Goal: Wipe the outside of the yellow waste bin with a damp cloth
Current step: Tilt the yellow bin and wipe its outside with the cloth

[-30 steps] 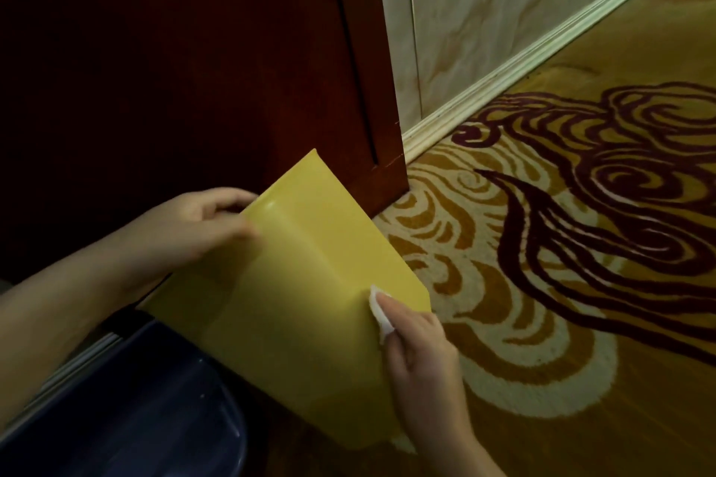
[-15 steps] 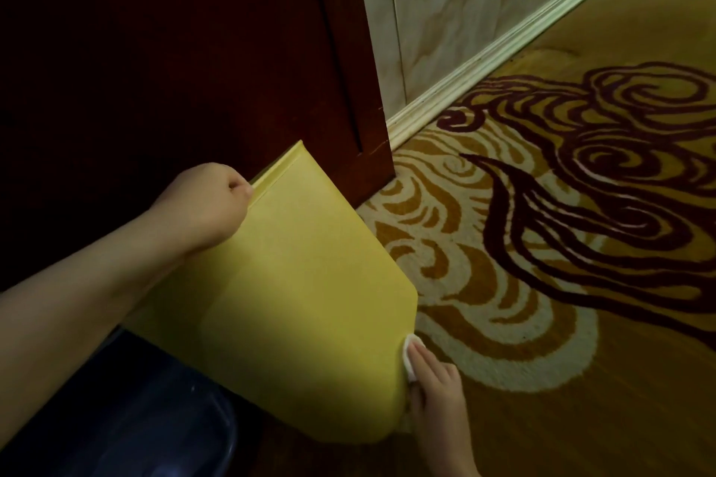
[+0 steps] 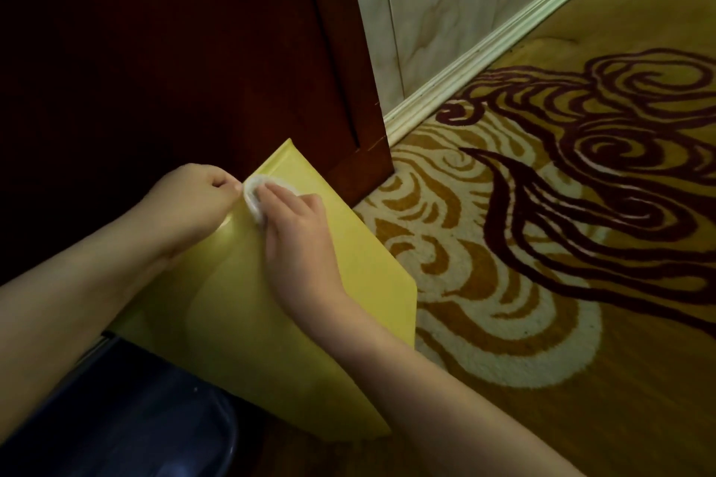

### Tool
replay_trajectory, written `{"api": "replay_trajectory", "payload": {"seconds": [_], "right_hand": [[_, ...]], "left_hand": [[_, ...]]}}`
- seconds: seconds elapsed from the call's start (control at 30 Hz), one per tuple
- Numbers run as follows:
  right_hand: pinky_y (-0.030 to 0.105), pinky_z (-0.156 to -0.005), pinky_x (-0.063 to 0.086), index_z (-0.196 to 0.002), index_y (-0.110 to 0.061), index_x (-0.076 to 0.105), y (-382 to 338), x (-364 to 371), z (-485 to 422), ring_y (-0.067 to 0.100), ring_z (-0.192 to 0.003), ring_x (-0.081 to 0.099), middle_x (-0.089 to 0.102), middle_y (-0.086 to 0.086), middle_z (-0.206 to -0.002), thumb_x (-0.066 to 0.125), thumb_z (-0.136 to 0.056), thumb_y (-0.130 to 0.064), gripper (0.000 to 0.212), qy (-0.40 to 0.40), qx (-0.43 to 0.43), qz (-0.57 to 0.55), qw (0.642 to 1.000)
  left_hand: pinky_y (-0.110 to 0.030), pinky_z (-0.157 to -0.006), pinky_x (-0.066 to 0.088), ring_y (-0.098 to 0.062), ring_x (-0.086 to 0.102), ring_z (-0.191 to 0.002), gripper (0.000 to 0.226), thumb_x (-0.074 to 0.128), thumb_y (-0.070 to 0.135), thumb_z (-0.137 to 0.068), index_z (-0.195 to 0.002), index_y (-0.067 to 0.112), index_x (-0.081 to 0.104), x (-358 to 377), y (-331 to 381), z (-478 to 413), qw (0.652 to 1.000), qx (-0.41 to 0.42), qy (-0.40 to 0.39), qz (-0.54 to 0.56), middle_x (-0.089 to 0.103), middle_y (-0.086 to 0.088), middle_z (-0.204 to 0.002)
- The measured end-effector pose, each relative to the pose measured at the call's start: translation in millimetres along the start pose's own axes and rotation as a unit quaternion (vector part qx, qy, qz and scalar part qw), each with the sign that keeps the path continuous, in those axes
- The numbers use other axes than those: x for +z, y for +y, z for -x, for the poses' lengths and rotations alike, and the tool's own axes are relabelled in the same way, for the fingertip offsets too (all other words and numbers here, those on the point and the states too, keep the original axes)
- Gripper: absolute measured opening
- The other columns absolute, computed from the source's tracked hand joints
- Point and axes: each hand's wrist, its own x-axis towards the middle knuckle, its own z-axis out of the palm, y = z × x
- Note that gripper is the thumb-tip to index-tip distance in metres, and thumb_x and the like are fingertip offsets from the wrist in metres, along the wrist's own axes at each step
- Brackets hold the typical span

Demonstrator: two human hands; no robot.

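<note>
**Yellow plastic bin tilted against dark wood, cloth pressed near its rim**

Yellow plastic filled the middle of the head view: the waste bin (image 3: 271,329) leaned over at a slant, its rim end raised toward the dark red-brown wooden door (image 3: 186,50) and its base end lower, nearer the camera. The bin's upper corner sat just in front of the door's bottom edge.

The left hand (image 3: 190,201) was closed into a fist at the bin's rim, on the side nearest the door; its fingers curled over the edge, gripping the bin. The right hand (image 3: 296,228) lay flat on the bin's outer face just below the rim, fingers together and pressing a small white cloth (image 3: 255,196) against the plastic. The cloth showed as a folded pad poking out beyond the fingertips, almost touching the left hand's knuckles. Whether the thumb pinched the cloth could not be told; the fingers held it down against the bin.

Right of the bin spread a gold carpet (image 3: 542,283) with cream and maroon swirls. Beyond the door, a pale marbled wall panel (image 3: 465,12) ran away above a cream skirting board (image 3: 484,54). Below the bin's lower edge, nearest the camera, lay a dark blue glossy object (image 3: 128,422), too dim to identify.
</note>
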Motion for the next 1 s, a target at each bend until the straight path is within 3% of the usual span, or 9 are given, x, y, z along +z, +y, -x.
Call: {"api": "replay_trajectory", "payload": {"seconds": [0.13,0.33,0.43,0.53,0.6,0.7,0.83,0.93,1.0], "right_hand": [[0.023,-0.086,0.033,-0.128,-0.013,0.053,42,-2,19,0.016,-0.098,0.041,0.056,0.001,-0.131,0.046,-0.091,-0.003,0.039,0.003,0.045,0.046,0.998],[0.031,-0.098,0.035,-0.13,-0.02,0.05,132,-34,84,0.015,-0.118,0.039,0.05,-0.007,-0.137,0.038,-0.096,-0.008,0.038,-0.011,0.297,0.092,0.95],[0.026,-0.085,0.037,-0.124,-0.014,0.056,155,-42,111,0.016,-0.107,0.045,0.06,-0.003,-0.119,0.035,-0.098,-0.009,0.034,-0.004,0.366,0.091,0.926],[0.036,-0.084,0.05,-0.118,-0.011,0.06,156,-53,110,0.021,-0.092,0.058,0.063,0.0,-0.09,0.039,-0.097,-0.012,0.03,0.043,0.441,0.051,0.895],[0.042,-0.087,0.052,-0.123,-0.014,0.057,140,-58,92,0.017,-0.089,0.06,0.063,-0.007,-0.091,0.045,-0.095,-0.011,0.031,0.073,0.406,0.05,0.91],[0.027,-0.077,0.054,-0.123,-0.018,0.057,97,-58,49,0.007,-0.081,0.06,0.062,-0.015,-0.087,0.048,-0.094,-0.011,0.032,0.087,0.27,0.03,0.958],[0.029,-0.094,0.047,-0.124,-0.013,0.058,53,-38,5,0.014,-0.105,0.057,0.066,0.0,-0.116,0.048,-0.093,-0.007,0.033,0.02,0.112,0.017,0.993],[0.004,-0.096,0.026,-0.125,-0.015,0.057,60,-29,18,0.009,-0.112,0.049,0.059,0.001,-0.13,0.047,-0.093,-0.007,0.034,-0.047,0.074,0.054,0.995],[0.003,-0.097,0.022,-0.13,-0.018,0.052,80,-33,48,0.012,-0.118,0.045,0.052,-0.003,-0.137,0.045,-0.093,-0.007,0.039,-0.06,0.111,0.081,0.989]], "left_hand": [[-0.023,-0.052,0.03,-0.011,0.048,-0.067,0.025,0.043,0.017,-0.094,-0.105,0.006,0.064,2,-2,1,1.0,0.009,0.007,-0.021,0.053,0.005,-0.074],[-0.022,-0.054,0.033,-0.012,0.048,-0.067,0.027,0.044,0.015,-0.093,-0.105,0.004,0.065,0,-2,-2,1.0,0.017,0.007,-0.013,0.052,0.007,-0.071],[-0.023,-0.053,0.031,-0.008,0.047,-0.067,0.026,0.044,0.016,-0.093,-0.103,0.006,0.065,1,-2,-2,1.0,0.023,0.006,-0.015,0.052,0.007,-0.072],[-0.023,-0.053,0.031,-0.007,0.048,-0.067,0.023,0.044,0.017,-0.093,-0.101,0.009,0.065,2,-2,-1,1.0,0.026,0.003,-0.011,0.055,0.005,-0.074],[-0.024,-0.054,0.033,-0.012,0.051,-0.07,0.023,0.044,0.017,-0.094,-0.1,0.009,0.064,1,-2,-1,1.0,0.023,-0.006,0.003,0.058,-0.001,-0.078],[-0.024,-0.055,0.034,-0.015,0.052,-0.075,0.027,0.044,0.019,-0.094,-0.108,0.009,0.064,0,0,-2,1.0,0.012,-0.015,-0.001,0.058,0.0,-0.082],[-0.026,-0.059,0.037,-0.02,0.053,-0.085,0.026,0.049,0.017,-0.091,-0.109,0.008,0.066,0,13,-11,1.0,-0.01,-0.013,-0.01,0.063,-0.009,-0.099],[-0.032,-0.071,0.04,-0.033,0.06,-0.099,0.028,0.05,0.016,-0.089,-0.105,0.001,0.067,0,19,-20,0.999,-0.03,-0.016,-0.031,0.066,-0.02,-0.109],[-0.035,-0.069,0.042,-0.038,0.06,-0.099,0.028,0.047,0.012,-0.087,-0.1,-0.003,0.067,0,18,-24,0.998,-0.033,-0.024,-0.051,0.066,-0.024,-0.108]]}}
